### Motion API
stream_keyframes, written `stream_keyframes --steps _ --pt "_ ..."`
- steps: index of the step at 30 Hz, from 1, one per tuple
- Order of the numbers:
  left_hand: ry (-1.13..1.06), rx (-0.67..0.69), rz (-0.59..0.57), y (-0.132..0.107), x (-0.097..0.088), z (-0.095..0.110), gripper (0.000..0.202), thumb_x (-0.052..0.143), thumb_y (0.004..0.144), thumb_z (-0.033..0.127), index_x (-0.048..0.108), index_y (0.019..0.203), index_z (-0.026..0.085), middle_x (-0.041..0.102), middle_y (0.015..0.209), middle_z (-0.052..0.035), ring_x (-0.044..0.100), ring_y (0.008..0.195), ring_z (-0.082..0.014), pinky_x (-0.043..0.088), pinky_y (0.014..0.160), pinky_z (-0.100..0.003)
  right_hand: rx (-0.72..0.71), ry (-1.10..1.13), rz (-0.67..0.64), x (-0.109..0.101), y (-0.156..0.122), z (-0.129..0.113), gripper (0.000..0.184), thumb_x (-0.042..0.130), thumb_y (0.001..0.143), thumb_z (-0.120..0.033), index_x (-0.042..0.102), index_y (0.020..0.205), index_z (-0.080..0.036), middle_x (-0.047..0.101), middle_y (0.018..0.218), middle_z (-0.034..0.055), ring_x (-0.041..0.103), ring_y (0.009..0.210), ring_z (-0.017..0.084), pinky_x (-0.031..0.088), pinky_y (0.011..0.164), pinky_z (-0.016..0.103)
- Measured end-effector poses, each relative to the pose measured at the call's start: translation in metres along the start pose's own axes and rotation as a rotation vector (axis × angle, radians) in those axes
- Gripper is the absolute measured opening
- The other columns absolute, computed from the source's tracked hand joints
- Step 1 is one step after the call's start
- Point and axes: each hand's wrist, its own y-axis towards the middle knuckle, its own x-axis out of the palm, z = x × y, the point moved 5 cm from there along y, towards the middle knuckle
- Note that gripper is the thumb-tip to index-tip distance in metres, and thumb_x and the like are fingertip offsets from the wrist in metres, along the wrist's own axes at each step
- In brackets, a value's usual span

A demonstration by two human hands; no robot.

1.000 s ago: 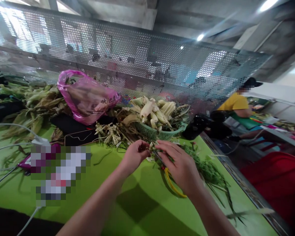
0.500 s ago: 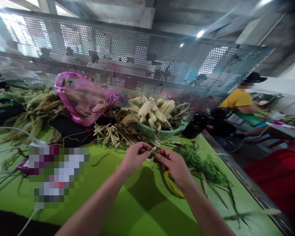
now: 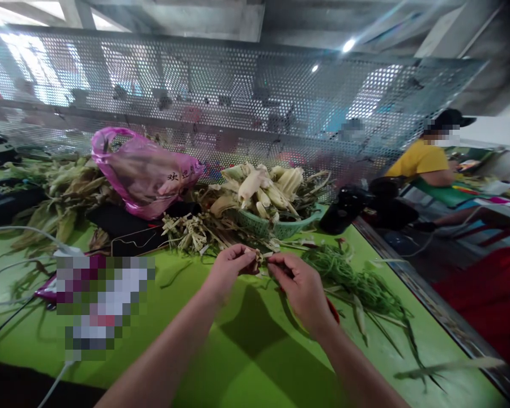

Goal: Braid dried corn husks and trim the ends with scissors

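My left hand [image 3: 233,266] pinches a small knotted piece of corn husk [image 3: 261,256] between thumb and fingers. From the other side, my right hand [image 3: 301,286] grips its right end with thumb and forefinger. The fingers partly hide the piece. Below my right hand lies a red and yellow looped thing [image 3: 334,310], mostly covered, so its kind does not show. Beyond the hands, a green plastic basket [image 3: 280,228] carries pale corn husks [image 3: 255,190]. Small pale knotted husk pieces [image 3: 191,232] lie left of it.
Green strands [image 3: 357,277] spread to the right on the green table [image 3: 187,351]. A pink plastic bag [image 3: 142,170], a power strip [image 3: 114,300] with cords and a dark bottle-like object [image 3: 342,209] are around. Behind stands a perforated metal screen [image 3: 221,73]. A person in yellow [image 3: 425,158] sits at right.
My right hand has turned slightly and its fingers have shifted along the husk piece. The red part below it now shows. The whole view has shifted a little.
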Motion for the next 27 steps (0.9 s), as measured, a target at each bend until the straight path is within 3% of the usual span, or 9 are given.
stream_keyframes --steps 4,7,11,14,20,27 --pt "-0.186 -0.100 0.059 0.000 -0.002 -0.012 0.026 0.079 0.065 0.031 0.060 0.070 0.014 0.056 0.065 0.0015 0.051 0.054 -0.0066 0.049 0.063 -0.023 -0.083 -0.058 0.001 0.005 -0.005 -0.012 0.014 0.053 0.090 -0.031 0.063 0.088 -0.021 0.065 0.086 0.0062 0.060 0.080 0.020 0.047 0.075 0.031" --pt "-0.204 -0.138 0.064 0.000 -0.001 -0.013 0.029 0.079 0.066 0.035 0.062 0.075 0.014 0.056 0.066 0.0018 0.049 0.052 -0.0064 0.050 0.062 -0.024 -0.022 0.005 0.034 0.007 -0.005 -0.009 0.015 0.057 0.088 -0.034 0.064 0.086 -0.021 0.066 0.083 0.0053 0.061 0.078 0.020 0.047 0.072 0.030" --pt "-0.099 -0.083 0.010 -0.003 0.004 -0.004 0.036 0.071 0.073 0.048 0.065 0.085 0.014 0.059 0.076 -0.0010 0.053 0.059 -0.0086 0.050 0.063 -0.026 0.150 0.208 0.091 0.007 -0.002 0.005 0.020 0.061 0.083 -0.037 0.066 0.086 -0.018 0.068 0.081 0.0045 0.060 0.074 0.019 0.048 0.070 0.030" --pt "0.025 -0.033 -0.017 -0.006 0.008 0.003 0.032 0.074 0.070 0.040 0.066 0.087 0.014 0.060 0.081 -0.0023 0.054 0.065 -0.0091 0.048 0.067 -0.024 0.217 0.298 0.088 0.008 -0.001 0.011 0.021 0.064 0.081 -0.038 0.066 0.087 -0.018 0.068 0.081 0.0049 0.059 0.074 0.018 0.048 0.070 0.030" --pt "0.065 0.009 0.024 -0.004 0.006 0.001 0.024 0.075 0.069 0.035 0.064 0.077 0.015 0.058 0.071 0.0001 0.051 0.060 -0.0082 0.044 0.065 -0.023 0.238 0.303 0.043 0.015 -0.004 0.011 0.026 0.064 0.080 -0.043 0.063 0.084 -0.017 0.065 0.077 0.0047 0.057 0.070 0.017 0.047 0.064 0.028" --pt "0.058 0.039 0.085 0.002 -0.005 0.002 0.023 0.073 0.070 0.035 0.063 0.078 0.015 0.059 0.071 0.0005 0.056 0.063 -0.0096 0.048 0.066 -0.024 0.337 0.344 -0.041 0.018 -0.005 0.008 0.027 0.063 0.080 -0.045 0.063 0.082 -0.018 0.054 0.061 -0.0024 0.040 0.049 0.010 0.032 0.046 0.022"
